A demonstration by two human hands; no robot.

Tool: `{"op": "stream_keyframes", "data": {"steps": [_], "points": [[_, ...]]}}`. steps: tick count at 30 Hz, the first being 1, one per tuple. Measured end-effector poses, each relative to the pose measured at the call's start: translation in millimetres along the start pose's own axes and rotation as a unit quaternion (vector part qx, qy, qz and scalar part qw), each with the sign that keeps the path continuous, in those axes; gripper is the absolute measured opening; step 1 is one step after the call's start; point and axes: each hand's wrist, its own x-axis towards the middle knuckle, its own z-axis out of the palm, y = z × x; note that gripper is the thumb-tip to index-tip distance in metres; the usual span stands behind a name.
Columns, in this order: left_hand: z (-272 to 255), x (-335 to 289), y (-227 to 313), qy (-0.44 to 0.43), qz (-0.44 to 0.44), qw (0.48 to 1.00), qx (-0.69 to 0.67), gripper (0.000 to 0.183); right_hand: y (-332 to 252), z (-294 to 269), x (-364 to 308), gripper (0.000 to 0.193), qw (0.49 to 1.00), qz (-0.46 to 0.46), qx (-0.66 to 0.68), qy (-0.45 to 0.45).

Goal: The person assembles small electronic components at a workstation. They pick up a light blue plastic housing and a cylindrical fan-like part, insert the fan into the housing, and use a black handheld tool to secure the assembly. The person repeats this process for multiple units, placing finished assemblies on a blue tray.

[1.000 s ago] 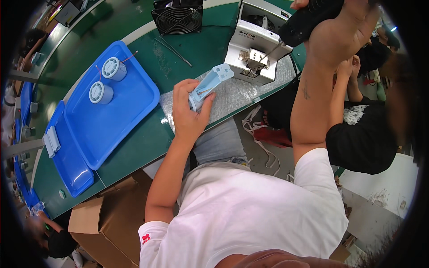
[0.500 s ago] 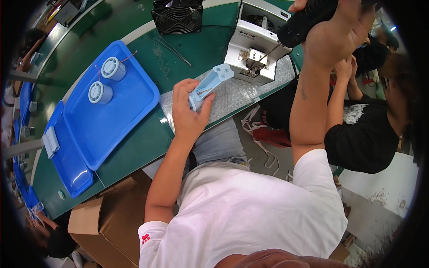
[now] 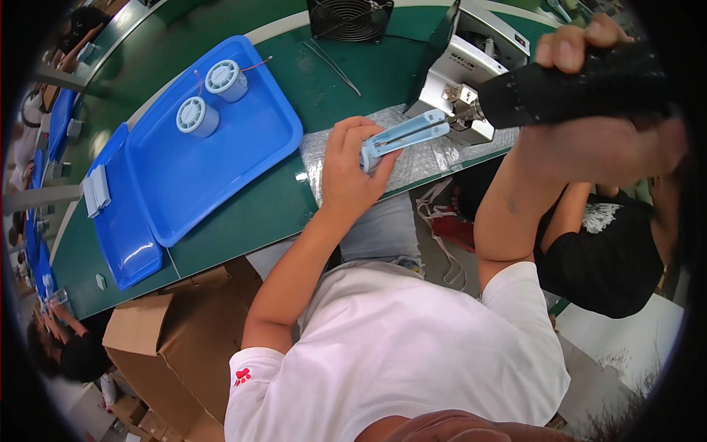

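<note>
My left hand (image 3: pixel 347 168) is closed around the round end of a light-blue plastic housing (image 3: pixel 416 130). The long, open-sided part of the housing points right and away from me, and a dark thin line runs along its inside. My right hand (image 3: pixel 622 151), partly blurred, grips a black electric screwdriver (image 3: pixel 560 92) held almost level. The screwdriver's metal bit reaches to the front of a white screw feeder (image 3: pixel 471 62), close to the housing's far end. Whether the bit touches the feeder or the housing, I cannot tell.
Two light-blue round fan units (image 3: pixel 197 116) with thin red wires sit in a blue tray (image 3: pixel 243 158). Pale strips (image 3: pixel 96 190) lie on a smaller blue tray. Tweezers (image 3: pixel 331 68), a black fan (image 3: pixel 350 18) and bubble wrap (image 3: pixel 317 158) are on the green table. A co-worker (image 3: pixel 607 250) sits at right.
The whole view has shifted, with the table things now further right and up. My right hand has swung the screwdriver lower and more level. My left hand has turned the housing nearer the feeder.
</note>
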Motion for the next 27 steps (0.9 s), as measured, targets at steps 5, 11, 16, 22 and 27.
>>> {"op": "stream_keyframes", "data": {"steps": [5, 11, 16, 22, 27], "points": [[1.8, -2.5, -2.3, 0.004, -0.012, 1.0, -0.009, 0.038, 28.1, 22.3, -13.0, 0.092, 0.968, -0.017, -0.231, 0.095], [1.4, -0.5, -2.9, 0.008, -0.009, 1.0, -0.009, 0.038, 37.7, -2.9, -15.8, 0.097, 0.991, -0.039, -0.124, 0.037], [0.4, 0.1, -2.2, 0.007, -0.014, 1.0, -0.01, 0.038, 38.9, -3.8, -12.9, 0.1, 0.992, -0.043, -0.117, 0.017], [0.5, 0.1, -4.1, 0.009, -0.002, 1.0, -0.007, 0.039, 36.7, -1.6, -16.9, 0.103, 0.989, -0.024, -0.135, 0.053], [0.1, -1.7, -3.1, 0.011, -0.022, 0.999, -0.022, 0.039, 31.6, -5.2, -28.8, 0.106, 0.998, -0.006, -0.054, 0.043]]}}
